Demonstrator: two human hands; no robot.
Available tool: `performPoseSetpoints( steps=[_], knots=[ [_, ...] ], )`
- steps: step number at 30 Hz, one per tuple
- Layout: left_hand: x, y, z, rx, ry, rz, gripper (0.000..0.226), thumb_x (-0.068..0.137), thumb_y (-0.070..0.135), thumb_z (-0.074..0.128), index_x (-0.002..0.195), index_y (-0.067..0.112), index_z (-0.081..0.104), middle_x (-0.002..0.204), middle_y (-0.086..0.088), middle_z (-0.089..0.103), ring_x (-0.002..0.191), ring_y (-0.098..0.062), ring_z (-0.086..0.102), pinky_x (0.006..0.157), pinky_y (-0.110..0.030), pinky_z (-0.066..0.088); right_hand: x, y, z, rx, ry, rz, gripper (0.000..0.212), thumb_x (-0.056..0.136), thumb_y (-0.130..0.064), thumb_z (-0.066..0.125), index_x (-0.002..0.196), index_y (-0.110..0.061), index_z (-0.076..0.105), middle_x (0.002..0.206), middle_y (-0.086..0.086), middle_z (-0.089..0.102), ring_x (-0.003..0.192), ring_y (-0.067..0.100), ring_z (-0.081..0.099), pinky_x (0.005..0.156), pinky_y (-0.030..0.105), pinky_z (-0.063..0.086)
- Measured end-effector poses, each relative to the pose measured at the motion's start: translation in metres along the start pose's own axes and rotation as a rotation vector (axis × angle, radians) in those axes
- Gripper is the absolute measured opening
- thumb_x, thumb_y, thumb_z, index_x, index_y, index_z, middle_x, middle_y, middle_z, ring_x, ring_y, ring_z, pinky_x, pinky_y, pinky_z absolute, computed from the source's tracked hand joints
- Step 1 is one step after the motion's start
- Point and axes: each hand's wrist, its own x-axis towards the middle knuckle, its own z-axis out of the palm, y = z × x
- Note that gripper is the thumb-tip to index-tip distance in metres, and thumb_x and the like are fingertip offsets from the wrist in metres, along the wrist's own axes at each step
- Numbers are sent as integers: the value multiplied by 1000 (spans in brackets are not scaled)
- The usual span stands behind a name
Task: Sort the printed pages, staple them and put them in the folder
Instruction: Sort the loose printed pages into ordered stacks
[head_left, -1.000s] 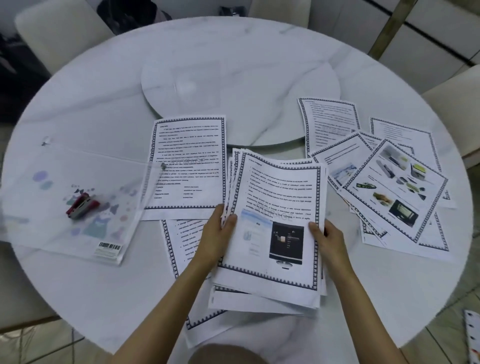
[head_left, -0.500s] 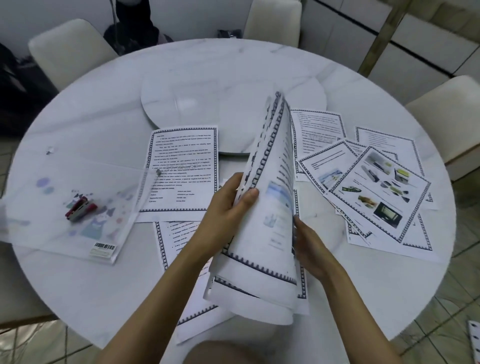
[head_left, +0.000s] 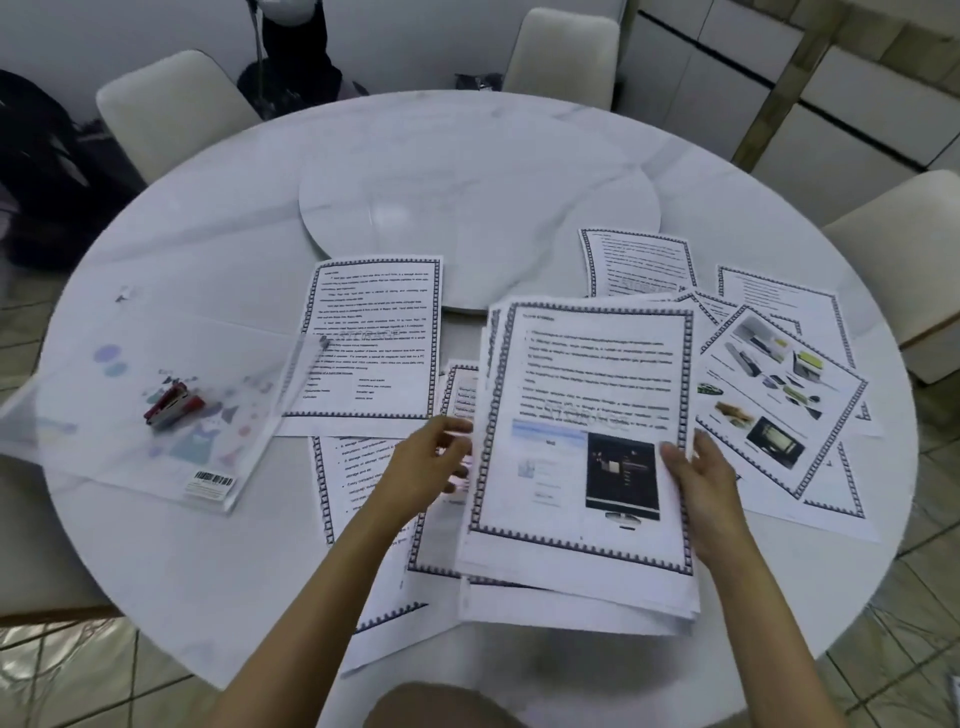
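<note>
Page stack (head_left: 587, 415) — right hand (head_left: 701, 478) gripping, left hand (head_left: 426, 467) beside.

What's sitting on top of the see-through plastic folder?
A small red stapler lies on the clear plastic folder. Whether it rests on top or inside cannot be told. The white marble table shows through underneath.

1. I see the stack of pages (head_left: 582, 457) lying near the front of the tabletop (head_left: 208, 571), my left hand (head_left: 426, 467) at its left edge and my right hand (head_left: 701, 483) at its right edge.
2. A single page (head_left: 371, 338) lies left of and behind the stack; more loose pages (head_left: 363, 519) stick out from under the stack's left side.
3. The folder (head_left: 130, 415) lies far left, with the stapler (head_left: 174, 404) on or in it; I cannot tell which.
4. A spread of overlapping pages (head_left: 769, 395) lies right of the stack.
5. The turntable (head_left: 478, 208) sits behind everything, at the tabletop's middle.
</note>
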Motion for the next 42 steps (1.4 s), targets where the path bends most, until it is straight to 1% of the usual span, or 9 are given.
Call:
performPoseSetpoints(
  steps=[5,8,16,23,28,31,37,39,42],
  knots=[
    [12,-44,9,314,140,-132,36,89,21,58,122,8,52,118,-7,54,104,-21,55,88,-32,46,3,10,-21,-178,84,-42,32,96,-13,47,128,-11,47,115,6,58,101,22,57,88,35,45],
    [15,-53,13,376,213,-184,50,84,21,62,127,2,46,127,-18,45,115,-30,48,100,-40,40,5,18,-27,-246,87,-44,25,96,-13,47,120,-13,51,110,8,60,99,26,60,90,42,48],
    [29,-36,19,324,175,-257,50,87,25,60,129,2,46,121,-13,57,108,-25,54,83,-28,41,11,31,-32,-260,60,-22,29,96,-12,47,124,-10,51,112,6,60,98,22,59,75,25,46],
    [30,-26,34,335,178,-148,16,91,20,53,99,7,57,88,-9,57,75,-18,51,55,-18,33,16,33,-38,-223,29,1,22,95,-12,48,116,-16,52,106,5,62,89,12,62,63,15,54],
    [22,-22,41,187,241,-44,18,96,17,45,107,7,55,96,-1,57,82,-16,51,56,-16,32,25,27,-58,-139,60,15,24,94,-21,53,117,-22,54,114,4,64,103,25,62,82,35,56],
    [19,-18,39,150,267,5,24,97,17,43,117,7,52,100,3,55,89,-15,52,60,-16,34,23,11,-70,-82,87,-18,37,75,-54,65,105,-34,58,109,-2,66,92,14,67,75,26,57],
    [16,-16,21,16,324,51,15,96,15,44,104,13,56,83,3,59,76,-17,53,62,-18,41,22,-3,-95,-24,170,-99,67,40,-70,70,96,-35,61,107,-10,64,87,0,66,80,23,54],
    [14,-13,10,-77,332,49,17,95,16,44,105,14,58,92,-4,65,85,-22,60,74,-32,49,23,0,-101,-6,179,-100,70,37,-74,72,95,-36,63,107,-9,65,91,5,66,83,28,54],
    [11,-5,-9,-186,372,71,23,96,14,45,115,10,56,101,-3,65,88,-15,62,75,-26,50,23,4,-106,11,195,-92,77,32,-76,73,96,-35,63,102,-13,67,87,2,67,82,25,54]
  ],
)
